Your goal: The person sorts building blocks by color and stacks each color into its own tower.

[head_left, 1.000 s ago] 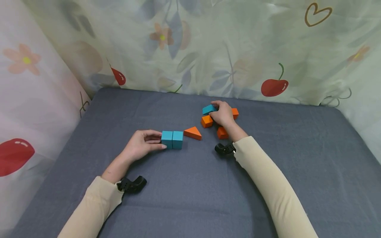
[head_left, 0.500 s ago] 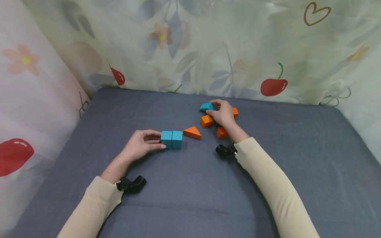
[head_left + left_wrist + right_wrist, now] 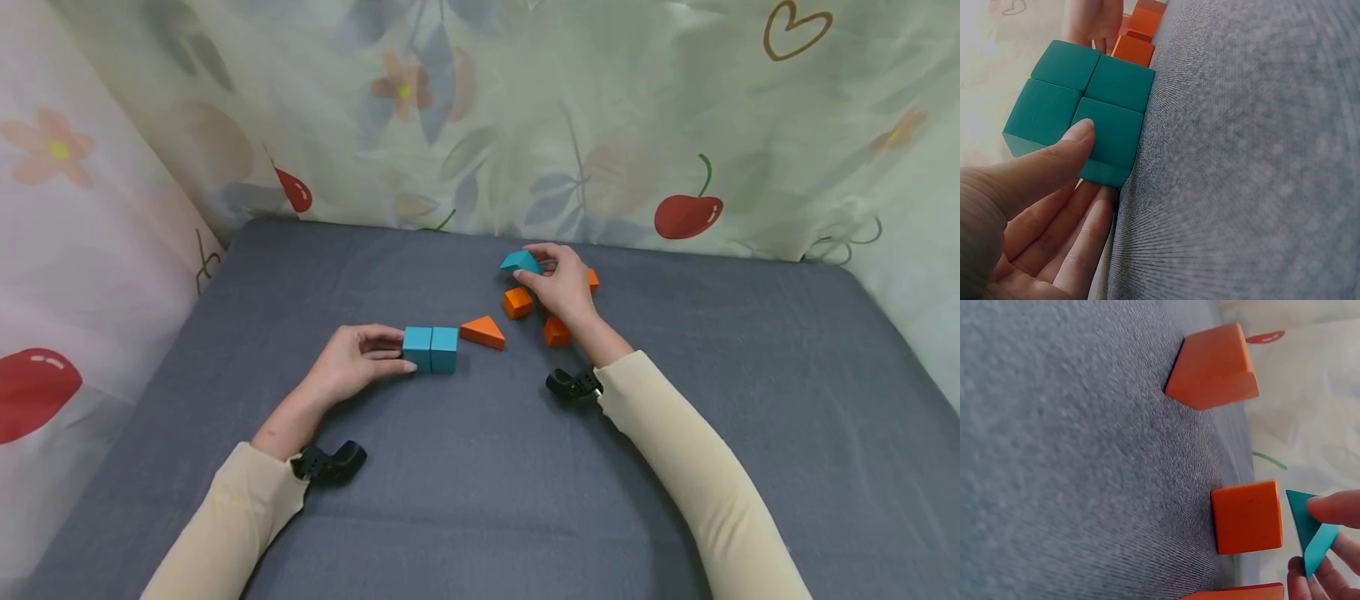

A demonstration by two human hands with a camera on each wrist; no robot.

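Observation:
My left hand (image 3: 348, 365) holds the left side of a two-by-two group of blue cubes (image 3: 431, 350). In the left wrist view its thumb lies across the front of the cubes (image 3: 1054, 106), with fingers behind and below. At the back of the table my right hand (image 3: 564, 285) pinches a blue triangular block (image 3: 521, 262) between thumb and fingers. The right wrist view shows this triangular block (image 3: 1316, 534) raised off the cloth, beside an orange cube (image 3: 1247, 517).
An orange triangular block (image 3: 482, 332) lies just right of the blue cubes. Near my right hand sit an orange cube (image 3: 517, 302) and other orange blocks (image 3: 557, 332), partly hidden by the hand. Grey cloth (image 3: 465, 467) covers the table; a patterned curtain (image 3: 510, 192) hangs behind.
My right hand has moved slightly up and left with the blue triangular block, which has turned and lifted. The left hand and the blue cubes stay in place.

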